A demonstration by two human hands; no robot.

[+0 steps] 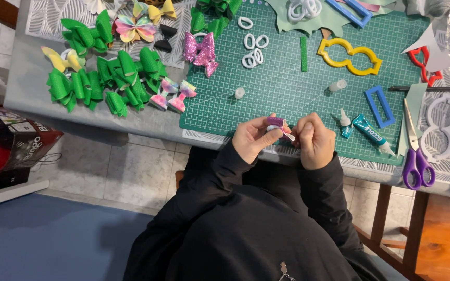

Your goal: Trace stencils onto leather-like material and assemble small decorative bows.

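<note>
My left hand (252, 138) and my right hand (314, 140) meet over the near edge of a green cutting mat (287, 88). Between their fingertips I pinch a small purple glitter bow piece (275, 122) with a white elastic loop (286, 134) under it. Both hands have their fingers closed around this piece. Black sleeves cover both arms. A finished purple glitter bow (201, 52) lies at the mat's far left corner, and several white elastic loops (253, 49) sit beside it.
Several green glitter bows (105, 78) and pastel bows (175, 94) lie on the left. A yellow template (350, 56), blue frame (379, 105), glue tube (371, 134), small glue bottle (345, 124) and purple scissors (416, 156) lie on the right. A dark box (11, 138) stands lower left.
</note>
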